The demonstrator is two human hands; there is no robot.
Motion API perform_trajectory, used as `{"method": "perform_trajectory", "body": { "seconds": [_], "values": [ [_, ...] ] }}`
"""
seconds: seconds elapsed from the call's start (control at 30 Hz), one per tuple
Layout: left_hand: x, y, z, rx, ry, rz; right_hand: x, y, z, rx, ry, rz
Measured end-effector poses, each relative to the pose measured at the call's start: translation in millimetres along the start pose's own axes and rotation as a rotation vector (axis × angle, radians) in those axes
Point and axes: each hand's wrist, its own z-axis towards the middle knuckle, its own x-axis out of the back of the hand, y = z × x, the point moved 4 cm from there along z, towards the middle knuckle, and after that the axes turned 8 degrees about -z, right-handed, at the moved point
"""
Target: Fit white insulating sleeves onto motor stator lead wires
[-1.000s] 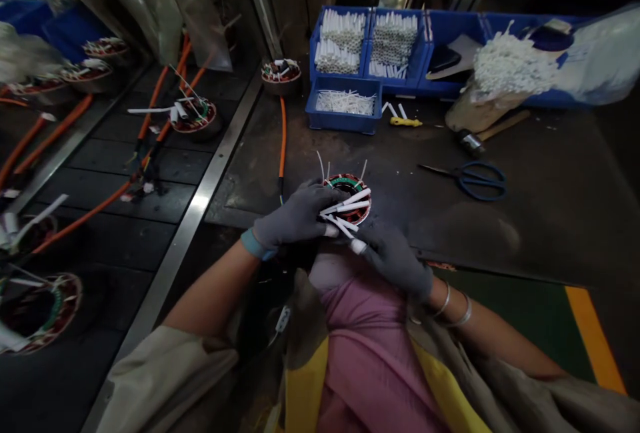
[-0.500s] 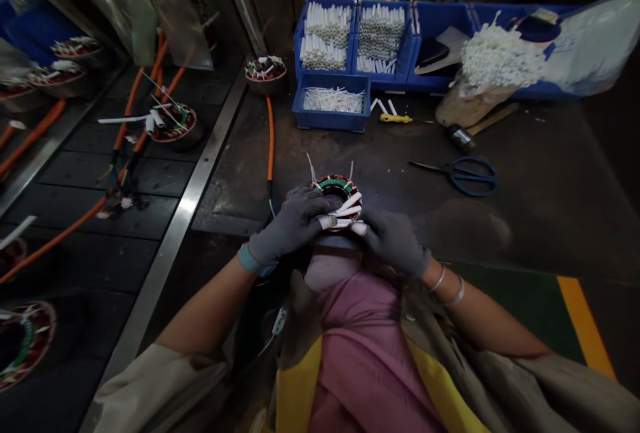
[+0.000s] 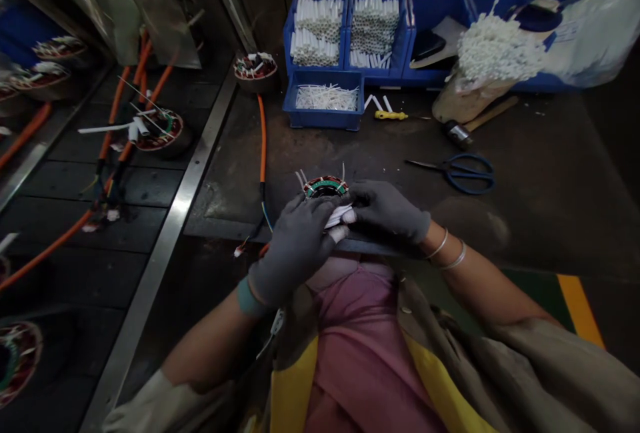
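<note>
In front of me at the bench edge sits a motor stator, a ring of copper windings with a green band on top and thin white ties sticking up. My left hand, in a grey glove, covers its near left side with the fingers curled over it. White sleeving tubes lie bunched between both hands at the near right of the ring. My right hand, gloved too, closes its thumb and fingers on the ends of these tubes. The left fingertips press against the tubes; the ring's near part is hidden.
Blue bins of white tubes stand at the back, with a small blue tray of thin ties before them. Scissors, a yellow-handled awl and a hammer lie right. More stators with orange cables stand left.
My left hand has moved rightward over the near side of the stator, and my right hand has come up closer to it. The white tubes are now bunched and more covered.
</note>
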Motion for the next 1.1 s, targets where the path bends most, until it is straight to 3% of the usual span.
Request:
{"method": "perform_trajectory", "body": {
  "seconds": [0.23, 0.3, 0.4, 0.5, 0.6, 0.67, 0.73, 0.83, 0.87, 0.9, 0.97, 1.1],
  "values": [
    [-28.8, 5, -6, 0.044, 0.169, 0.020, -7, 20, -20, 0.012, 0.101, 0.318],
    [-31.2, 3, -5, 0.035, 0.205, 0.041, -4, 21, -20, 0.014, 0.143, 0.253],
    [-32.9, 0, -3, 0.047, 0.245, 0.051, -2, 7, -14, 0.071, 0.121, -0.041],
    [-31.8, -1, 0, 0.051, 0.255, 0.036, -7, -8, -11, -0.006, 0.117, -0.310],
    [-26.9, 0, 1, 0.039, 0.285, 0.035, -5, -11, -10, 0.027, 0.103, -0.221],
    [-24.2, -1, 1, 0.009, 0.313, 0.050, 16, -5, -8, 0.116, 0.123, -0.092],
    [-22.8, -2, 2, -0.037, 0.339, 0.052, 58, 14, -4, 0.090, 0.279, -0.067],
    [-22.7, -3, 5, -0.093, 0.352, 0.045, 144, 58, -1, -0.193, 0.718, -0.235],
    [-22.7, -2, 5, -0.104, 0.357, 0.045, 170, 74, -2, -0.358, 0.907, -0.374],
    [-22.6, -2, 5, -0.115, 0.366, 0.046, 190, 88, 2, -0.480, 0.992, -0.511],
    [-21.9, -1, 6, -0.136, 0.382, 0.050, 213, 114, 15, -0.589, 1.014, -0.682],
    [-20.3, 0, 6, -0.153, 0.349, 0.061, 218, 143, 31, -0.510, 0.946, -0.736]
  ]
}}
